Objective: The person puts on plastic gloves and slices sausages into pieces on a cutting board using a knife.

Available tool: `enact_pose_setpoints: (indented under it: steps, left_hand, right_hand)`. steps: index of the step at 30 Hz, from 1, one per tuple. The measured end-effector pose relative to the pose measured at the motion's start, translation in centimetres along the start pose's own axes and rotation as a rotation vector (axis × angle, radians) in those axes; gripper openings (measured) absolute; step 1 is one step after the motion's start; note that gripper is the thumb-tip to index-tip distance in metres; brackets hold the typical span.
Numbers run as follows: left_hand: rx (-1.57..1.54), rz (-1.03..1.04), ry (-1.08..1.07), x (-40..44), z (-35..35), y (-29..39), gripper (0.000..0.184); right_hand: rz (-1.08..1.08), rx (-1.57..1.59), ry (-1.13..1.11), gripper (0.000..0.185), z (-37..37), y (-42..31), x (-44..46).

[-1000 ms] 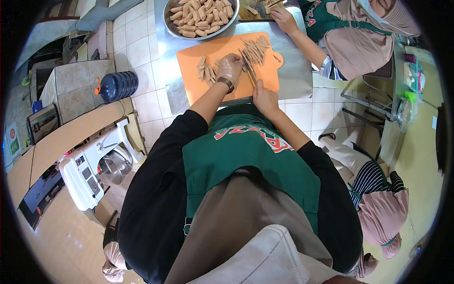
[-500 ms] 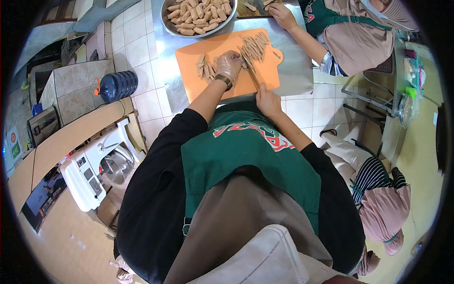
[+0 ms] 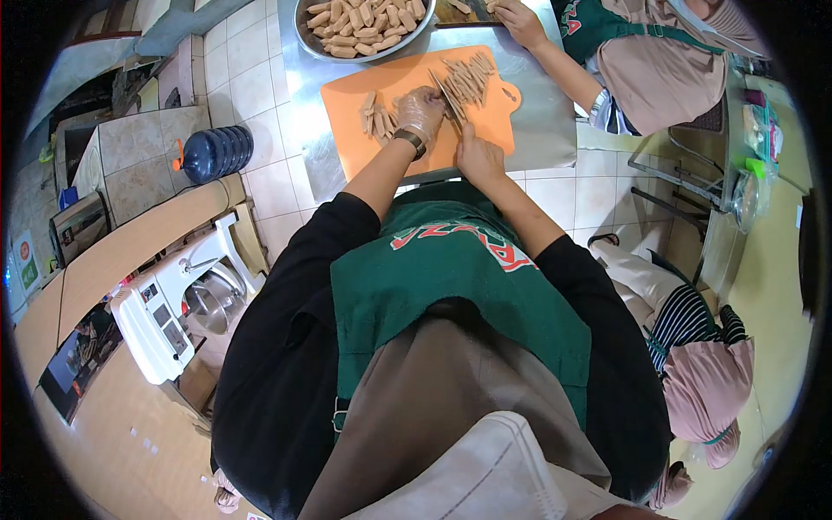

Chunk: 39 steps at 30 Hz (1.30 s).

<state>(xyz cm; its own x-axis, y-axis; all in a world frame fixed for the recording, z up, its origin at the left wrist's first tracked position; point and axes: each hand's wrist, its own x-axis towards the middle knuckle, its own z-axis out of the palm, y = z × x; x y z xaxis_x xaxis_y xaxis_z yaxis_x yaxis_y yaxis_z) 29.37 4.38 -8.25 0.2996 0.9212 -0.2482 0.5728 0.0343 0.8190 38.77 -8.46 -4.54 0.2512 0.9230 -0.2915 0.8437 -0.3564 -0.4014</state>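
Note:
My left hand (image 3: pixel 419 115), in a clear plastic glove, rests on the orange cutting board (image 3: pixel 341 97) with its fingers curled down beside the knife blade. It presses on a tan sausage piece that is mostly hidden beneath the fingers. My right hand (image 3: pixel 481 159), bare, is closed round the handle of the knife (image 3: pixel 448 106), whose blade points away from me along my left fingertips. Thin sausage strips (image 3: pixel 469 76) lie in a heap right of the blade. Several larger sausage pieces (image 3: pixel 374 115) sit left of my gloved hand.
A metal bowl (image 3: pixel 301 36) of sausages (image 3: pixel 364 24) stands beyond the board on the steel table (image 3: pixel 310 143). At the far right, a co-worker's hand (image 3: pixel 520 22) is over a dark board (image 3: pixel 451 22). A stand mixer (image 3: pixel 156 316) and water jug (image 3: pixel 217 156) are to the left.
My right hand and the knife have moved forward and slightly left, the blade now reaching farther up beside my left fingers. The co-worker's hand has shifted slightly.

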Motion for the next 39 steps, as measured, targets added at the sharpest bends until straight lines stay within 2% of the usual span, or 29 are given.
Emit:
enact_pose_setpoints:
  steps: [4, 6, 9, 10, 12, 15, 22, 24, 31, 34, 37, 39]
  left_hand:
    - [-0.004, -0.035, 0.000, -0.4, -0.4, 0.6, 0.017]
    - [0.052, -0.004, -0.008, -0.3, -0.5, 0.5, 0.022]
    - [0.052, 0.088, 0.013, -0.7, -0.7, 0.5, 0.022]
    - [0.051, 0.089, 0.012, -0.4, -0.3, -0.1, 0.022]
    - [-0.056, -0.039, -0.014, 0.1, -0.2, -0.3, 0.016]
    - [-0.047, -0.061, -0.055, -0.1, -0.4, -0.1, 0.015]
    - [-0.138, -0.045, 0.031, 0.8, 1.4, -2.5, 0.018]
    - [-0.015, 0.006, 0.052, 0.6, 1.0, -2.1, 0.017]
    - [0.006, -0.009, 0.047, 0.1, 0.1, -0.4, 0.017]
    - [-0.047, -0.060, 0.058, -0.1, 0.0, -0.4, 0.014]
    - [-0.138, -0.087, -0.012, -0.1, -0.2, -0.3, 0.016]
    - [-0.314, -0.196, -0.113, 0.1, -0.6, -0.2, 0.015]
  right_hand:
    - [0.029, -0.011, -0.017, 0.020, 0.3, 0.3, -1.4]
    - [0.073, -0.026, -0.100, 0.020, 0.0, 1.2, -3.4]
    - [0.026, 0.045, -0.031, 0.022, -0.5, 1.8, -4.4]
    - [0.028, 0.044, -0.030, 0.022, -0.7, 1.7, -4.2]
    - [0.072, 0.056, -0.052, 0.023, -1.1, 1.3, -3.5]
    - [0.039, 0.047, -0.068, 0.022, -1.7, 0.3, -3.1]
    - [0.010, 0.035, -0.031, 0.019, -0.7, 0.1, -1.9]
    - [0.016, 0.012, -0.019, 0.019, -0.3, -0.1, -1.5]
    - [0.017, 0.006, -0.023, 0.020, 0.1, -0.2, -0.6]
    - [0.018, 0.053, -0.022, 0.022, 0.1, 1.2, -3.3]
    - [0.015, 0.057, -0.066, 0.021, -0.4, 2.2, -4.3]
    - [0.039, 0.067, -0.066, 0.020, -1.1, 2.3, -4.1]
